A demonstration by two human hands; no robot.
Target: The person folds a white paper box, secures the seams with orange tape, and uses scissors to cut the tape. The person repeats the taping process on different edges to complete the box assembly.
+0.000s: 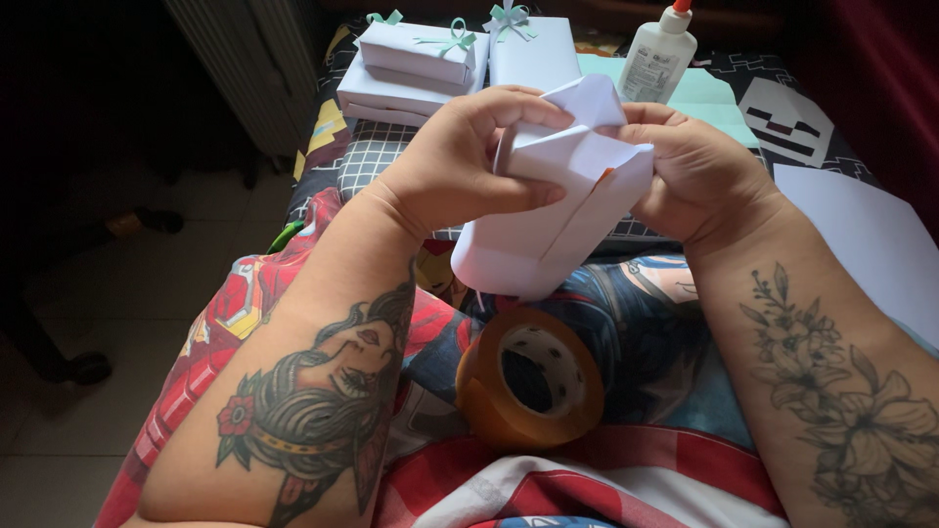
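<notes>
Above the tape roll (529, 379), w/ both hands round it, sits a white paper-wrapped box (548, 220): plain, creased, end flaps half folded up top, seam down the front. Left hand (460, 161) fingers curl shut on its left side, thumb across the front; right hand (690, 171) pinches the right flap closed. Behind box: wrapped, ribboned parcels (411, 64), then glue bottle (657, 49).

Three white wrapped gift boxes (445, 61) with mint-green ribbon bows sit at the far end of the bed, just left of a white glue bottle (657, 51), whose label is white with dark print.
</notes>
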